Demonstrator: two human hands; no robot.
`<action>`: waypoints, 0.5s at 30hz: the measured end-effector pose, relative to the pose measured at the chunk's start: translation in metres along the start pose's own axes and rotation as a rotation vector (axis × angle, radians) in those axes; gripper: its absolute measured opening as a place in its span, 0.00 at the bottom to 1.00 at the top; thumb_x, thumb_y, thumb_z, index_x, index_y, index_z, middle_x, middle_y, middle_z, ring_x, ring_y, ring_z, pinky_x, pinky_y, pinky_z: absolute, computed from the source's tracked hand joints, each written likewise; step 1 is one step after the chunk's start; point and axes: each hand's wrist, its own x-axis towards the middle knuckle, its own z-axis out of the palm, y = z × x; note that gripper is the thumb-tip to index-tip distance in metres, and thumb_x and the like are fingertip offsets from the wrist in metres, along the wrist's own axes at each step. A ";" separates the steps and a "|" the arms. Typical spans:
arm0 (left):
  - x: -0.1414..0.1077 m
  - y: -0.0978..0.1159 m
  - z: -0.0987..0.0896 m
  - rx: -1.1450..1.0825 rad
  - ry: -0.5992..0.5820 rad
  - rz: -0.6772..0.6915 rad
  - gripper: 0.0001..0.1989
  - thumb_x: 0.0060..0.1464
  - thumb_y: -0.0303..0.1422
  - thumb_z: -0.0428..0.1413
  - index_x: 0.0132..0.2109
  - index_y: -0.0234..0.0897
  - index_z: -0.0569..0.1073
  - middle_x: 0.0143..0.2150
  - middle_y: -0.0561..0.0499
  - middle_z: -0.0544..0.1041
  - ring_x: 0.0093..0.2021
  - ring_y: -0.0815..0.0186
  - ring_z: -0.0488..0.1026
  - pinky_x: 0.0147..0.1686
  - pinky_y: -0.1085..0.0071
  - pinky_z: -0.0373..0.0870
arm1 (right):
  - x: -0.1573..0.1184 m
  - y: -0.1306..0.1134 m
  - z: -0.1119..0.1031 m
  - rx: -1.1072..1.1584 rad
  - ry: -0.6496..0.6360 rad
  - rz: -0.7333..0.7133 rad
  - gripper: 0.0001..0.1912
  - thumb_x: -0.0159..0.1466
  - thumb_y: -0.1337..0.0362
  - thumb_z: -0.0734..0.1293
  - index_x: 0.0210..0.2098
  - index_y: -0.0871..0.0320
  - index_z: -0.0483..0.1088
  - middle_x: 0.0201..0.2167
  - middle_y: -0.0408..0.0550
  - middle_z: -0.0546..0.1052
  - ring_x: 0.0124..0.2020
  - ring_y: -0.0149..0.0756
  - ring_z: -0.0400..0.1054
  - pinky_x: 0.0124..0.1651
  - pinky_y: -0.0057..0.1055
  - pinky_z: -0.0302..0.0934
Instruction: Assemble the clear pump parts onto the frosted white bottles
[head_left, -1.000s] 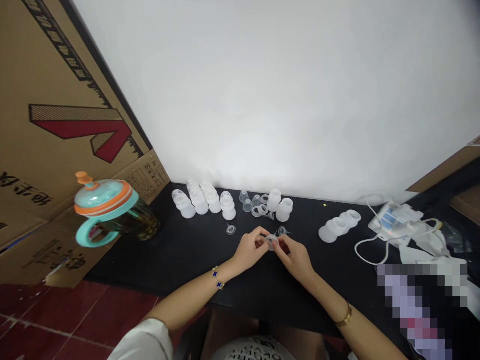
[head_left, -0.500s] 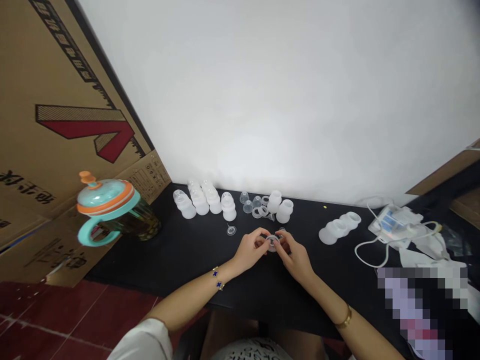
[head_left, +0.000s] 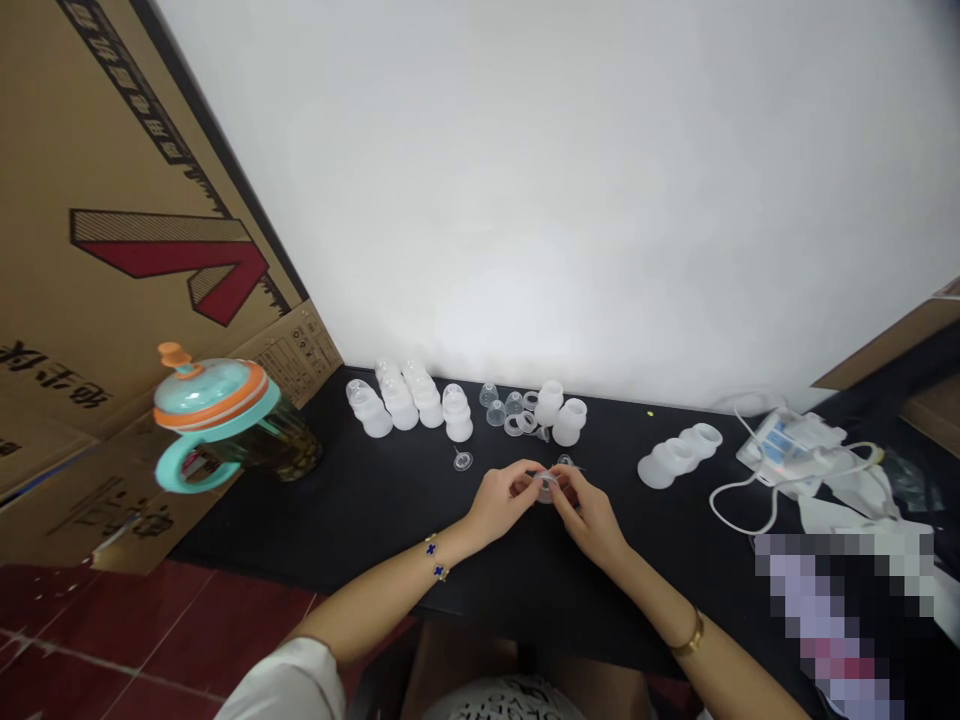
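Between my left hand (head_left: 504, 500) and my right hand (head_left: 592, 508) is a small round clear piece (head_left: 546, 486), pinched by the fingertips of both. Just beyond my right fingers lies another clear part (head_left: 567, 462), partly hidden. A clear disc with a thin stem (head_left: 463, 460) rests on the black table to the left. Behind my hands are clear domed caps (head_left: 496, 412), translucent rings (head_left: 514, 424) and two open white bottles (head_left: 570, 422). A capped white bottle (head_left: 457, 414) stands left of them.
Several capped bottles (head_left: 401, 405) stand at the back left. A large teal-lidded jug (head_left: 217, 400) is near the cardboard box (head_left: 135, 300). Open white bottles (head_left: 679, 455) stand to the right, beside white cables (head_left: 739, 510) and a white device (head_left: 787, 450).
My fingertips have shifted slightly around the clear piece, which is tilted differently. The partly hidden part beyond my right fingers shows a little more.
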 end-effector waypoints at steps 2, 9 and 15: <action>0.000 0.002 0.000 0.001 -0.003 0.004 0.12 0.62 0.35 0.53 0.48 0.38 0.76 0.32 0.52 0.81 0.31 0.66 0.78 0.32 0.74 0.71 | 0.000 0.000 0.000 0.013 0.001 0.004 0.12 0.71 0.56 0.59 0.48 0.54 0.67 0.32 0.44 0.77 0.27 0.34 0.71 0.30 0.27 0.62; 0.000 0.003 0.000 0.043 0.007 0.026 0.11 0.60 0.36 0.54 0.45 0.37 0.78 0.29 0.52 0.80 0.28 0.68 0.76 0.29 0.76 0.68 | -0.001 0.001 0.001 0.047 -0.020 0.017 0.10 0.71 0.57 0.59 0.47 0.54 0.66 0.33 0.44 0.77 0.29 0.34 0.72 0.31 0.27 0.62; 0.000 0.001 0.001 0.077 0.013 0.052 0.11 0.60 0.34 0.54 0.46 0.37 0.78 0.29 0.53 0.80 0.26 0.69 0.74 0.28 0.77 0.67 | 0.000 0.003 0.002 0.053 -0.015 0.018 0.09 0.71 0.57 0.60 0.46 0.53 0.66 0.32 0.43 0.77 0.28 0.35 0.72 0.30 0.27 0.63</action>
